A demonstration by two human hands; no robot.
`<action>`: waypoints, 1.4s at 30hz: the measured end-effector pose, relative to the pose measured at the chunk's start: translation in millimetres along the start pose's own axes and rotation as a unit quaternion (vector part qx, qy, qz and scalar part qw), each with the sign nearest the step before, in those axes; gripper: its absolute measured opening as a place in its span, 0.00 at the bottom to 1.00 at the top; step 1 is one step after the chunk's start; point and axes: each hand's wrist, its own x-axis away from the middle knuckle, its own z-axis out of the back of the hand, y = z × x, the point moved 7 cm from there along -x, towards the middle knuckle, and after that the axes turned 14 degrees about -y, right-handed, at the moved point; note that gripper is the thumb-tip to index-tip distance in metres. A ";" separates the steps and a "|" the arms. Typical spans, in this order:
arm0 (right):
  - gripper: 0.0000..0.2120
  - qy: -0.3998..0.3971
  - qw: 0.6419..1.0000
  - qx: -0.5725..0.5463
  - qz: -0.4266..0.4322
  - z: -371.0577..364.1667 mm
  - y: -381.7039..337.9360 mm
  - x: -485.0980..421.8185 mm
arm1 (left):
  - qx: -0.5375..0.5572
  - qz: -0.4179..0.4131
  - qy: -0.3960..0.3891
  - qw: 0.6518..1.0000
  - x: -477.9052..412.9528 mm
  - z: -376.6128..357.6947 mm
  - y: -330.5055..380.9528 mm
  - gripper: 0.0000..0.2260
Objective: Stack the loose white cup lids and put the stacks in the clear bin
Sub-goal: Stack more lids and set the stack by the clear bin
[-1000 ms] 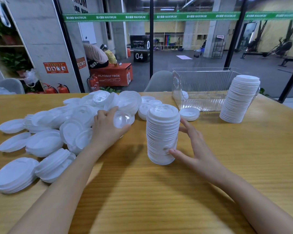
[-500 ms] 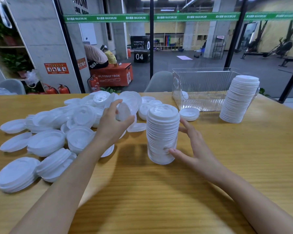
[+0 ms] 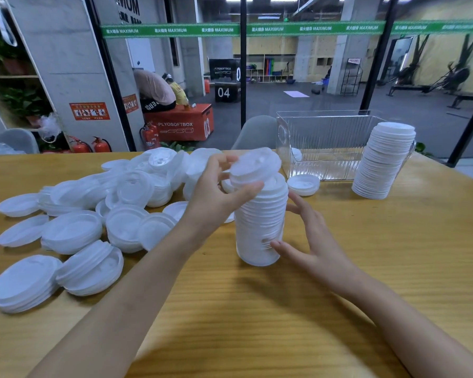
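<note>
left hand [image 3: 216,192] pinches a lid [image 3: 254,165], tilted just over the upright stack [image 3: 260,222]; right hand [image 3: 311,238], fingers spread, steadies the stack's side.

White plastic cup lids [image 3: 131,192] heaped and stacked by a clear ribbed plastic bin [image 3: 325,148].
A tall upright stack [image 3: 260,222] stands mid-worktop [image 3: 284,309]. A single white lid [image 3: 254,165] is tilted over its top, pinched in the left hand [image 3: 216,192]; the right hand [image 3: 317,241] touches the stack low down. The loose heap sprawls to the left, with two short slumped stacks [image 3: 25,282] nearer. The bin stands open-topped at the back right, a second tall stack [image 3: 382,162] leaning at its right end, one flat lid [image 3: 303,184] just before it.
</note>
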 end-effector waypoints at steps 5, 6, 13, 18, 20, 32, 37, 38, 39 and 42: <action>0.41 0.000 1.000 0.001 0.002 0.2 -0.5 0.1 | -0.041 0.002 -0.026 0.999 -3.1 -6.7 -0.3 0.24; 0.42 0.000 1.000 0.002 0.003 0.1 -0.3 0.0 | -0.047 0.002 -0.028 0.999 -2.9 -6.6 0.1 0.24; 0.42 -0.001 1.000 0.006 0.009 -0.1 -0.5 -0.7 | -0.077 -0.009 -0.038 0.996 -1.4 -6.2 0.9 0.27; 0.42 -0.002 1.000 0.006 0.008 -0.4 0.2 -1.2 | -0.086 -0.013 -0.041 0.995 0.3 -5.9 -6.1 0.25; 0.42 -0.004 1.000 0.006 0.008 -0.9 0.7 -1.0 | -0.086 -0.011 -0.043 0.995 0.6 -6.1 -7.3 0.26; 0.41 -0.006 1.000 0.000 0.002 0.1 0.5 0.7 | -0.193 0.103 -0.053 0.974 -21.9 45.3 -50.2 0.26; 0.41 -0.004 1.000 0.002 -0.003 0.0 0.0 1.0 | -0.321 0.192 -0.179 0.910 -32.4 38.0 -88.4 0.44; 0.41 -0.004 1.000 0.002 -0.004 -0.1 0.4 0.8 | -0.330 0.198 -0.183 0.904 -34.0 37.3 -91.1 0.47; 0.42 -0.004 1.000 0.001 -0.006 -0.3 0.9 0.7 | -0.338 0.203 -0.186 0.900 -36.1 37.1 -94.0 0.47; 0.42 -0.004 1.000 -0.001 -0.010 -0.5 2.4 0.7 | -0.364 0.205 -0.194 0.887 -41.0 34.6 -98.1 0.43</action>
